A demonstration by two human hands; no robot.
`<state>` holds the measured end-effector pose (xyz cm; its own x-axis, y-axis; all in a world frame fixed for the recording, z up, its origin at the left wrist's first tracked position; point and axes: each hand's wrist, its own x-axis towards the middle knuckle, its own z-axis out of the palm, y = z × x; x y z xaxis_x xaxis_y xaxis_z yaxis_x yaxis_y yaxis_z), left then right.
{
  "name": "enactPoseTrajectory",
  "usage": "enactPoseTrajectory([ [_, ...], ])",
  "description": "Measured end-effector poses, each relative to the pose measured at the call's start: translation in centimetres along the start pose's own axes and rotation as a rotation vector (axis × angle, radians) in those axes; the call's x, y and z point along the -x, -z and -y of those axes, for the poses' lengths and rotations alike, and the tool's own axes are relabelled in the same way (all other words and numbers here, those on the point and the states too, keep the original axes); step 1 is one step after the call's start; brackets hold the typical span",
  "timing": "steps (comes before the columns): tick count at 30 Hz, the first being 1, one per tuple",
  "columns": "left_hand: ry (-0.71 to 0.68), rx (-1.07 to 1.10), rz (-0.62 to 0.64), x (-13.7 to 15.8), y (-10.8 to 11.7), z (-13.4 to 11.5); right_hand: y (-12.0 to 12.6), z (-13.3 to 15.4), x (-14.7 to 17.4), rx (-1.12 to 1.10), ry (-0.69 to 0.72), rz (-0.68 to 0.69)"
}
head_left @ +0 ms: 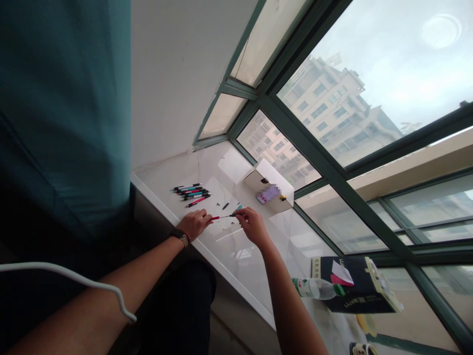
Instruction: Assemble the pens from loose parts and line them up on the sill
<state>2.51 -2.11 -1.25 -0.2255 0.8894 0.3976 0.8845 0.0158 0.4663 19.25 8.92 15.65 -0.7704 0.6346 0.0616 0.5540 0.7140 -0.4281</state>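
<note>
My left hand (196, 225), with a dark watch at the wrist, is closed around a red pen barrel (215, 218). Opposite it, my right hand (253, 225) pinches a black pen part (233, 214). A thin pale refill (224, 216) bridges the two pieces just above the white ledge. Beyond my left hand lies a group of red, teal and black pens (191, 191). Near my fingers are a small dark pen part (226, 206), a teal piece partly hidden by my right hand, and a few tiny bits.
An open white box (286, 199) stands by the window with a phone (269, 193) against it. To the right are a water bottle (320, 289), a dark printed bag (358, 296) and a cup (362, 349). A blue-green curtain (74, 98) hangs at left; a white cable (66, 274) crosses my left arm.
</note>
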Motion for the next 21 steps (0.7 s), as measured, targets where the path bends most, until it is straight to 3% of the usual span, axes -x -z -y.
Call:
enactPoseTrajectory([
  [11,0.023,0.073,0.005,0.0,0.1,0.0,-0.1,0.1,-0.2,0.031,-0.007,0.0],
  [21,-0.021,-0.022,0.007,0.0,0.1,0.1,-1.3,0.8,-0.5,0.062,0.051,0.091],
])
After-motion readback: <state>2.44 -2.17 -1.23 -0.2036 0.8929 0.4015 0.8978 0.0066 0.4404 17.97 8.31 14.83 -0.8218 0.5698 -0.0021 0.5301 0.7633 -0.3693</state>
